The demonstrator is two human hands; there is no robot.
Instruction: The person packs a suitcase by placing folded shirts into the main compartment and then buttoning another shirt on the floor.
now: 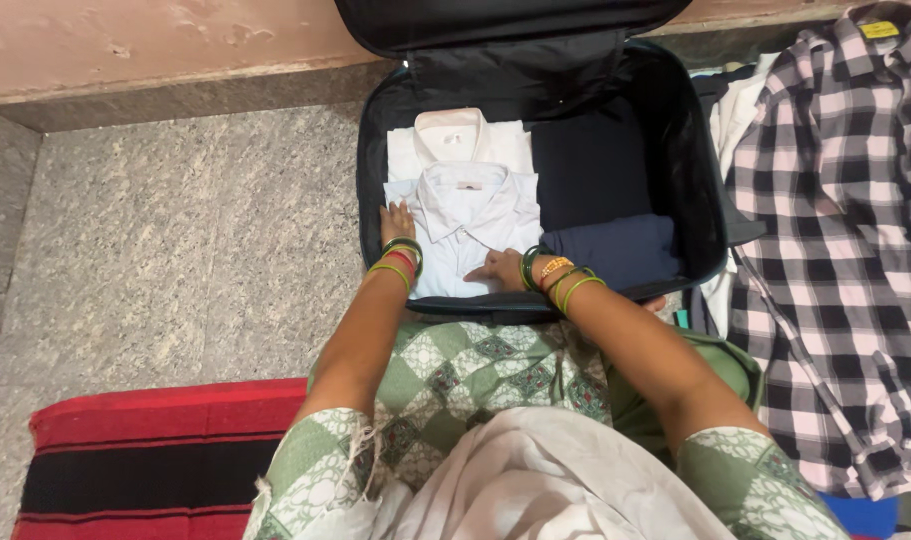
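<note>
An open black suitcase point(695, 150) lies on the floor in front of me. In its left half a folded pale blue shirt point(465, 205) lies on top of a folded white shirt point(455, 135). My left hand point(396, 220) rests flat on the left edge of the pale blue shirt. My right hand point(495, 268) presses flat on the lower front of the same shirt. Both wrists carry several coloured bangles. A folded dark navy garment point(625, 250) sits in the right half of the suitcase.
The suitcase lid point(505, 20) leans against a pink wall. A black, white and pink checked shirt point(845, 250) lies spread on the floor to the right, beside other clothes point(735, 110). A red and black striped mat point(155, 450) lies at lower left on the grey stone floor point(195, 240).
</note>
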